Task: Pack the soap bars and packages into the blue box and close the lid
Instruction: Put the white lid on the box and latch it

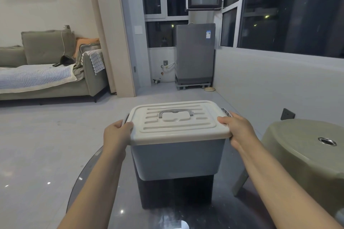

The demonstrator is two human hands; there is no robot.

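Note:
The blue box [177, 160] stands in the middle of a dark glass table [229, 210], with its white lid [178, 126] lying flat on top. A grey carry handle [176, 113] lies folded on the lid. My left hand [117, 134] grips the lid's left edge, thumb on top and fingers curled under the rim. On the opposite side my right hand [237, 128] grips the right edge the same way. Grey side latches show just beyond each hand. The lid hides the inside of the box; no soap bars or packages are in sight.
A green plastic stool [307, 152] stands close to the right of the table. Beyond lie a pale tiled floor, a grey sofa [46, 72] at the left, and a grey washing machine [194, 55] by the windows at the back.

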